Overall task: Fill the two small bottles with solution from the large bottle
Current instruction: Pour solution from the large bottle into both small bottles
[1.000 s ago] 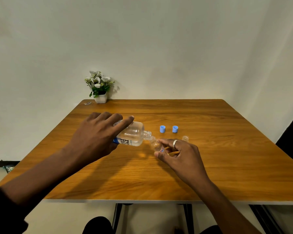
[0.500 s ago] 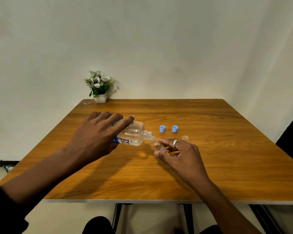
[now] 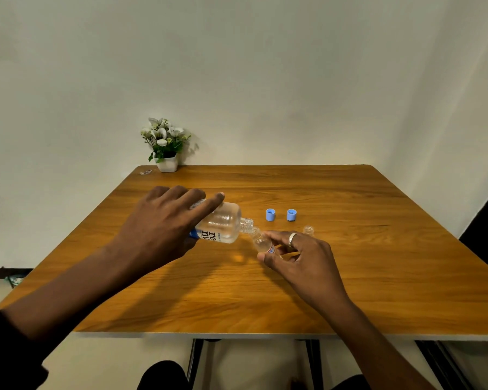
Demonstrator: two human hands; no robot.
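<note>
My left hand [image 3: 164, 229] grips the large clear bottle [image 3: 223, 223], tipped on its side with its open neck pointing right. The neck meets the mouth of a small clear bottle [image 3: 261, 242], which my right hand [image 3: 302, 257] holds tilted between thumb and fingers, a ring on one finger. The second small bottle [image 3: 308, 229] stands upright and uncapped on the table, just behind my right hand. Two blue caps [image 3: 270, 214] [image 3: 291, 215] lie side by side on the wooden table [image 3: 378, 263] beyond the bottles.
A white pot of white flowers [image 3: 165, 147] stands at the table's far left corner against the wall, with a small clear object [image 3: 146, 172] beside it. The table's near edge runs just below my forearms.
</note>
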